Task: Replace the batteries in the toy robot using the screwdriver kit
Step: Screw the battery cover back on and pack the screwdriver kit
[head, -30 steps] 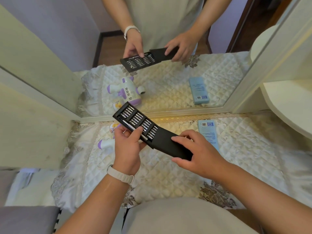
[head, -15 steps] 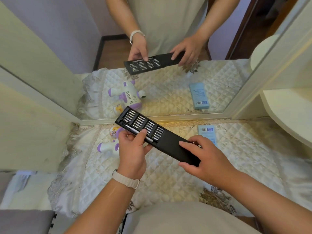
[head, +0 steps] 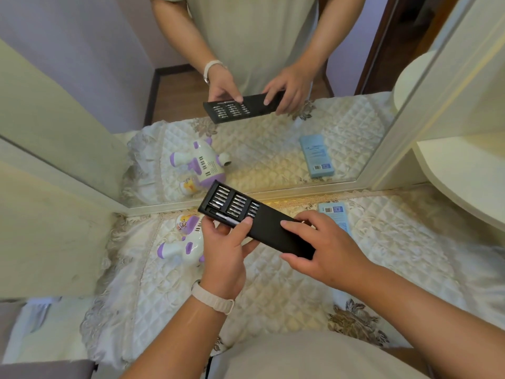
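Both hands hold the screwdriver kit (head: 257, 222) in the air above the table; nothing supports it from below.

The right hand (head: 325, 247) grips the black sleeve (head: 276, 231), fingers over the top face and thumb at the near edge. The left hand (head: 224, 250) pinches the tray (head: 216, 199), which stands partly out of the sleeve; its thumb lies on the driver handle (head: 225, 216) and its fingers pass beneath.

The toy robot (head: 185, 242) lies on its side on the quilted cloth (head: 300, 291), just left of and below the left hand, partly hidden by it, close to the mirror (head: 273, 149); its battery cover is not visible from here and no tool has touched it. A blue box (head: 334, 214) lies beyond the right hand; its contents cannot be read.

Judged step: opening the kit to pick the driver and a bit; the task is at an early stage.

Hazards:
- the tray could leave the sleeve entirely if pulled further, since only a pinch restrains it;
- a tilt would let the bits (head: 237, 202) drop from their slots; the quilting would hide them;
- the kit hangs partly over the toy, so a slip lands on it;
- lifting the thumb to take the handle weakens the left hold; setting the kit down first looks safer.
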